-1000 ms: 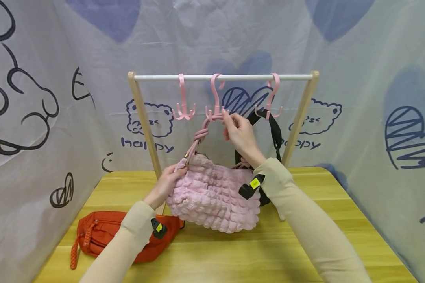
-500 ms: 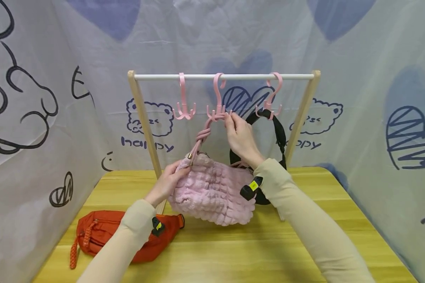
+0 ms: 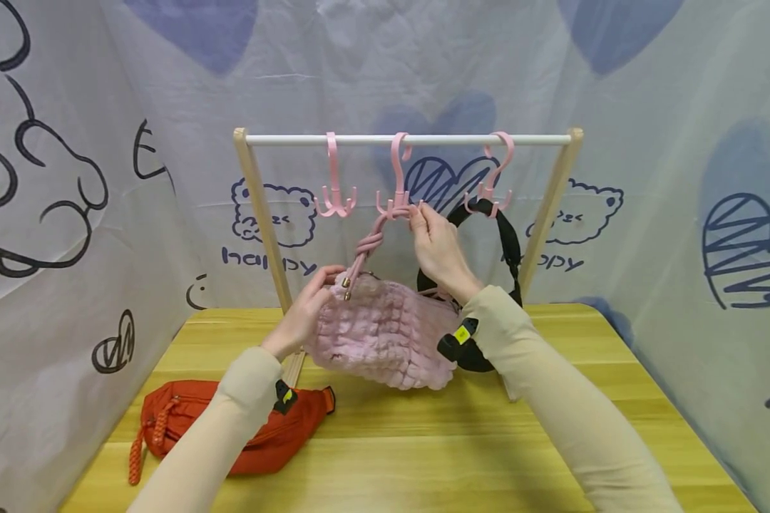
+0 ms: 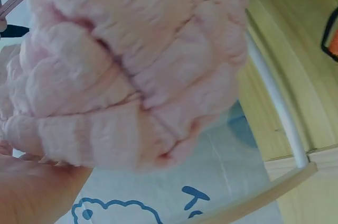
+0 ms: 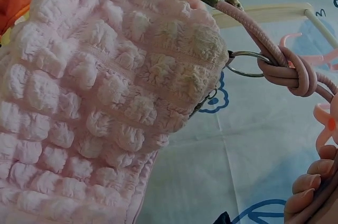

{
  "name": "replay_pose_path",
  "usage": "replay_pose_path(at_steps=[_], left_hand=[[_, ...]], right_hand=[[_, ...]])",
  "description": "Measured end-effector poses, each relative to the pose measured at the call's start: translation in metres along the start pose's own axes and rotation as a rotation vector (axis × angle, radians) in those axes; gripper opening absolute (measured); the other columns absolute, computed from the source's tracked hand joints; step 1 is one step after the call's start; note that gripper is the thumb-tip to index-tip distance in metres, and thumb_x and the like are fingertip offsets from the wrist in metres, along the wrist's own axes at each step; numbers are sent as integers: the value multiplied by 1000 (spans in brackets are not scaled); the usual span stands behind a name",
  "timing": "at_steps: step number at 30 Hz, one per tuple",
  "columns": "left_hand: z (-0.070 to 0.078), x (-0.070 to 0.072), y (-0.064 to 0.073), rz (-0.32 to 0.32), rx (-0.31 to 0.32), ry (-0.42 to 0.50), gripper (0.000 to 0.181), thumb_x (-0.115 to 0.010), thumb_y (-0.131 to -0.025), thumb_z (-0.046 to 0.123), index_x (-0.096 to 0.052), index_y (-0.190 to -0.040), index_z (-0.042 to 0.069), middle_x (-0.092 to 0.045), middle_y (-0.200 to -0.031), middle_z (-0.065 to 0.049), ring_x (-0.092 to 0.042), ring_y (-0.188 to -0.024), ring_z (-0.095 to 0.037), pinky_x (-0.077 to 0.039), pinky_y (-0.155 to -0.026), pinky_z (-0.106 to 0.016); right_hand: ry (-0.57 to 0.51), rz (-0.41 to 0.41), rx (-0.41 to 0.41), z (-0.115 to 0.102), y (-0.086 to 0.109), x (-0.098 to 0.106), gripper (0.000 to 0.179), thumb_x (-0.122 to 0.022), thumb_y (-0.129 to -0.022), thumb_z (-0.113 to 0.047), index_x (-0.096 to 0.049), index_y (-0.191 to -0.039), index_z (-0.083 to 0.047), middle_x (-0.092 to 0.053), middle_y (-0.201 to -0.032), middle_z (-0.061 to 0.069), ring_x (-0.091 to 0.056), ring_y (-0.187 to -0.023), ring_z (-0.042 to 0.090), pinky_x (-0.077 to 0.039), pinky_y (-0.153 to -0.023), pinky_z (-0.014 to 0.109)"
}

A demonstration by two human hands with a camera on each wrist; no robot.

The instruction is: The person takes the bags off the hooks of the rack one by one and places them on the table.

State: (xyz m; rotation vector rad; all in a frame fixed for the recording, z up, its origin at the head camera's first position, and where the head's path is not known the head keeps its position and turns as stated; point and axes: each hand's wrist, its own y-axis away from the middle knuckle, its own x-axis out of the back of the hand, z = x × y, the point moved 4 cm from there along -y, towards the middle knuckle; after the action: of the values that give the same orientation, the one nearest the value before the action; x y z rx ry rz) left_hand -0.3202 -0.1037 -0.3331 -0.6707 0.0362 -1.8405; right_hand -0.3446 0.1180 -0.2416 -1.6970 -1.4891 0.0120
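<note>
A pink, puckered, padded handbag (image 3: 385, 335) hangs in front of the rack, tilted with its left end higher. My left hand (image 3: 300, 317) holds its upper left corner, fingertips near the gold-tipped cord ends. With thumb and fingers, my right hand (image 3: 441, 253) grips the pink cord handle (image 3: 368, 246) right beside the prongs of the middle pink hook (image 3: 398, 167), where the cord lies across them. In the right wrist view, a knot (image 5: 293, 73) joins the cord to a metal ring, and fingers (image 5: 306, 187) curl round the cord. The handbag's puckered end (image 4: 132, 65) fills much of the left wrist view.
The hooks hang from a white rail (image 3: 449, 140) between wooden posts. The left hook (image 3: 334, 167) bears nothing; a black bag's strap (image 3: 508, 242) hangs on the right one. A red-orange waist bag (image 3: 282, 442) lies front left on the wooden table (image 3: 423, 456).
The handbag has risen a little and its lower edge has shifted left. My left hand has moved up at its corner. My right hand and the middle hook have shifted slightly right.
</note>
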Motion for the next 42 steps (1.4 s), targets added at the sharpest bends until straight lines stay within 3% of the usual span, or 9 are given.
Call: replay_pose_path(at_steps=[6, 10, 14, 20, 26, 31, 36, 39, 42], left_hand=[[11, 2, -10, 2, 50, -20, 56, -23, -109, 37, -39, -150, 4, -39, -158, -19, -34, -148, -38, -24, -122, -59], [23, 2, -19, 12, 82, -48, 64, -19, -108, 50, -39, -152, 8, -41, -157, -18, -36, -148, -37, -25, -122, -59], [37, 2, -28, 29, 71, -68, 66, -18, -107, 53, -40, -153, 10, -46, -153, -18, -42, -143, -38, -30, -119, -58], [56, -3, -42, 25, 11, -55, 67, -15, -107, 55, -41, -153, 14, -51, -154, -8, -46, -144, -30, -31, -121, -52], [72, -9, -49, 60, 29, -49, 74, -12, -106, 59, -45, -151, 11, -55, -150, -11, -53, -140, -26, -35, -120, -45], [82, -13, -57, 74, 47, -38, 79, -10, -105, 60, -57, -141, 9, -67, -135, -10, -59, -133, -26, -40, -116, -44], [86, -14, -64, 59, 111, 8, 85, -8, -104, 63, -66, -127, 6, -74, -119, -16, -67, -121, -26, -44, -109, -44], [87, -14, -69, 50, 164, 77, 86, -11, -104, 65, -69, -119, 2, -76, -108, -17, -71, -104, -22, -47, -106, -41], [89, -14, -72, 37, 206, 126, 86, -16, -103, 67, -70, -112, 1, -75, -92, -8, -69, -88, -16, -49, -101, -36]], right_hand=[[8, -21, -7, 1, 0, 0, 38, -33, -111, -31, -52, -90, -5, -48, -79, 7, -41, -68, 20, -32, -64, 31], [1, -28, -7, 1, -1, 1, 38, -33, -111, -30, -51, -89, -5, -46, -77, 6, -40, -67, 20, -31, -63, 31], [-12, -38, -9, 1, -1, 2, 38, -32, -112, -30, -50, -89, -5, -45, -78, 5, -38, -67, 19, -30, -63, 31], [-18, -50, -27, 2, -1, 2, 38, -32, -111, -30, -51, -90, -5, -47, -81, 6, -39, -69, 19, -31, -64, 30], [-28, -51, -24, 1, -1, 2, 37, -33, -111, -29, -52, -91, -4, -48, -82, 7, -39, -70, 19, -31, -64, 30], [-31, -49, -18, 2, -1, 2, 37, -33, -111, -28, -53, -92, -4, -53, -84, 10, -40, -69, 20, -31, -64, 30], [-29, -48, -19, 3, -2, 3, 37, -34, -111, -28, -54, -94, -3, -60, -93, 18, -46, -75, 22, -34, -67, 30], [-27, -50, -15, 3, -2, 3, 37, -35, -111, -28, -55, -94, -2, -59, -92, 18, -47, -75, 24, -34, -66, 30], [-16, -48, -13, 2, -2, 3, 36, -35, -111, -27, -55, -93, -2, -58, -90, 16, -47, -75, 23, -34, -67, 30]])
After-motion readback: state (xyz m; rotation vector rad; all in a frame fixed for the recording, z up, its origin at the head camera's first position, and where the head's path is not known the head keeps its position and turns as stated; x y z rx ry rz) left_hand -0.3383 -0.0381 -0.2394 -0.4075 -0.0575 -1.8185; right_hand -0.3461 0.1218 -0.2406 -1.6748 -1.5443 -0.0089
